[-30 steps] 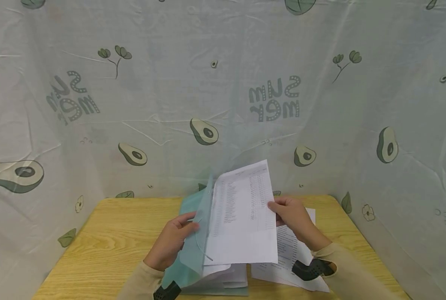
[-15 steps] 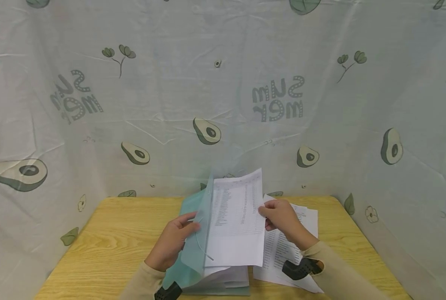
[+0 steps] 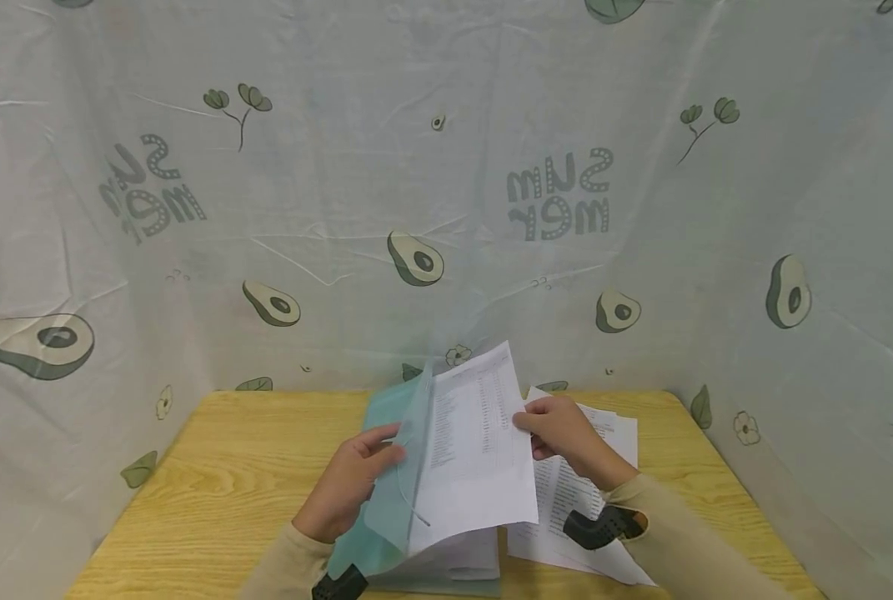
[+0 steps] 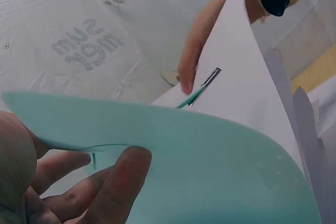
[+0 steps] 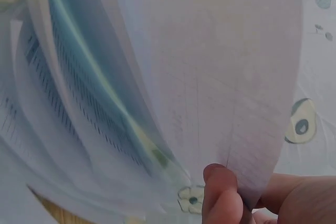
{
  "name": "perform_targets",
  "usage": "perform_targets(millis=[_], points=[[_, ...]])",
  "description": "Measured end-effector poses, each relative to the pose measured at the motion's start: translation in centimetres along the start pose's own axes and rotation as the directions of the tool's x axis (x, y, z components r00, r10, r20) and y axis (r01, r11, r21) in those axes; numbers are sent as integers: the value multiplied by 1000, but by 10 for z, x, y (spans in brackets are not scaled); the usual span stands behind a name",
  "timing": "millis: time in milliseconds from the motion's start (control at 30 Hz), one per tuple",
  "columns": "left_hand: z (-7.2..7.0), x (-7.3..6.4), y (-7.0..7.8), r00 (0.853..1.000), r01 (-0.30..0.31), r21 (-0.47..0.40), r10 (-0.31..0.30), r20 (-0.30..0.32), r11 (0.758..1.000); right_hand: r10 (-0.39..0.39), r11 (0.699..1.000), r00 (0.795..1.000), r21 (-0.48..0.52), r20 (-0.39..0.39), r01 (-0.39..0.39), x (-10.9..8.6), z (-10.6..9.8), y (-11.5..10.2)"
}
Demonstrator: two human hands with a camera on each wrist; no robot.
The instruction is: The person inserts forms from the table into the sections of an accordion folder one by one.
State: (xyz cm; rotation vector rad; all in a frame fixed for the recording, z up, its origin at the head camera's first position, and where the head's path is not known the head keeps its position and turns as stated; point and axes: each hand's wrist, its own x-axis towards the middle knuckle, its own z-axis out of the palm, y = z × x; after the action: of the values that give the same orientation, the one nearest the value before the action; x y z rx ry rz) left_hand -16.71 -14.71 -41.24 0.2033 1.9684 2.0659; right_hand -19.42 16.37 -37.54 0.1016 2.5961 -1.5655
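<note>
My left hand (image 3: 350,483) pinches the raised cover of a translucent teal folder (image 3: 393,517) between thumb and fingers. A thin cord with a metal tip (image 4: 211,80) hangs from the cover. Beside it, a printed white sheet (image 3: 476,467) stands tilted up, its left side running under the cover. At the sheet's right edge my right hand (image 3: 569,437) pinches it; in the right wrist view the fingertips (image 5: 220,192) press on the paper. More papers (image 3: 469,554) lie in the folder below the sheet.
Several loose printed sheets (image 3: 574,500) lie on the wooden table (image 3: 251,475) to the right of the folder, partly under my right forearm. A white curtain (image 3: 326,167) with avocado prints hangs behind the table and along both sides.
The right hand has moved left with the sheet's edge, and the sheet now leans closer to the cover and bends. The left hand keeps its grip, almost still.
</note>
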Motion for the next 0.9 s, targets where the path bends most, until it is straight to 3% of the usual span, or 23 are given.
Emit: perform_targets(millis=[533, 700, 900], points=[[7, 6, 1, 1000, -10, -10, 10, 2, 1000, -38, 999, 997, -17, 62, 39, 37, 50, -7], [8, 8, 1, 1000, -14, -20, 14, -3, 1000, -70, 996, 996, -56, 53, 72, 42, 54, -7], [8, 11, 0, 1000, -7, -44, 7, -1, 999, -47, 999, 998, -3, 51, 47, 45, 46, -3]])
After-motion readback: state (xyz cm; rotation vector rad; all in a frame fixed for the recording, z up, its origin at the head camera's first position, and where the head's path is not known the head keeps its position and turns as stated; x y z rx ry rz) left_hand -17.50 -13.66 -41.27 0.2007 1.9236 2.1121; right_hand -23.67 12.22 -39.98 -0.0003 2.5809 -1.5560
